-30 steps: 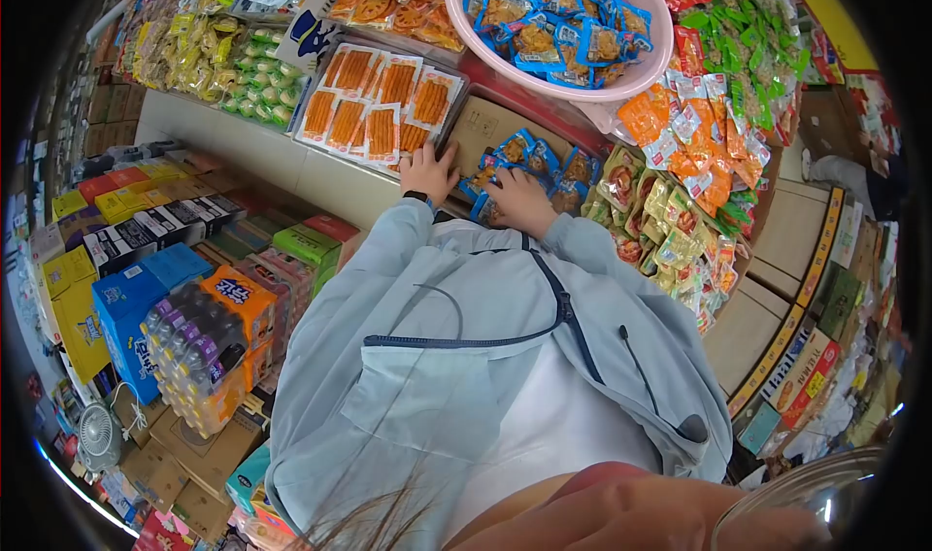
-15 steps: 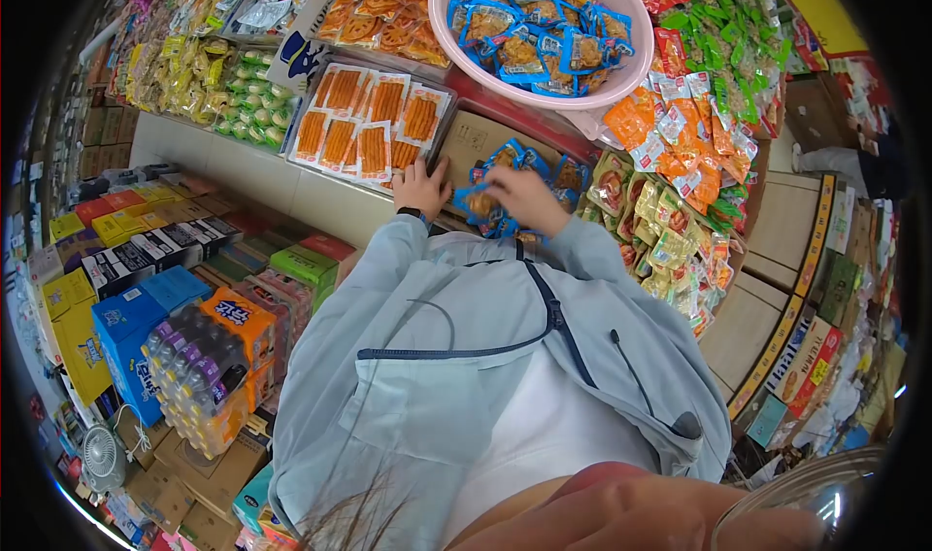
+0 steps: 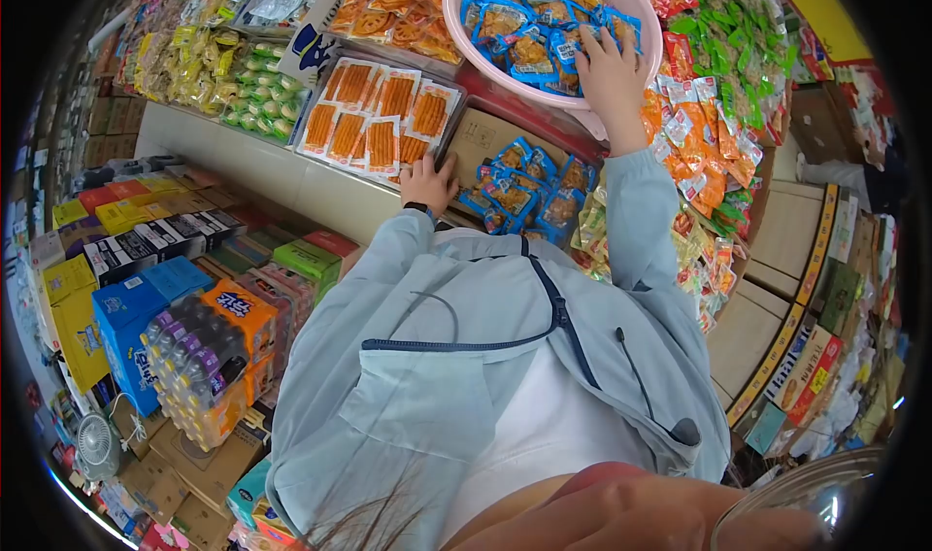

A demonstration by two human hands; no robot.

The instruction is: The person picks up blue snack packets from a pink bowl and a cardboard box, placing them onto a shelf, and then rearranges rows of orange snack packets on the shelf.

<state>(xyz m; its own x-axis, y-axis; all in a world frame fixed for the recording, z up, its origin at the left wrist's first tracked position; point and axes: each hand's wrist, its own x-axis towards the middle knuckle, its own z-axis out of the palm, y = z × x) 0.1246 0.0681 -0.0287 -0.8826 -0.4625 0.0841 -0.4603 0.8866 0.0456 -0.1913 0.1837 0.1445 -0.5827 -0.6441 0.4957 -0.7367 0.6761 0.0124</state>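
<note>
My right hand (image 3: 614, 77) reaches over the rim of a pink basin (image 3: 464, 41) full of blue snack packets (image 3: 529, 51). Its fingers are apart, with the tips at the packets on the right side; no packet shows in its grip. My left hand (image 3: 428, 184) has its fingers spread at the front corner of a clear tray (image 3: 449, 143) of orange snack-stick packs (image 3: 383, 145). Between my body and the basin, a bin lined with cardboard (image 3: 474, 135) holds several more blue packets (image 3: 515, 197).
Orange packets (image 3: 714, 143) and green packets (image 3: 738, 36) lie right of the basin. Green-and-white packets (image 3: 262, 104) fill a bin at the left. Stacked drink bottles (image 3: 199, 357), a blue carton (image 3: 126, 318) and a small fan (image 3: 95, 444) stand lower left.
My right hand has moved up from the blue packets in the cardboard-lined bin to those in the pink basin, and its fingers have spread. My left hand stays by the tray.
</note>
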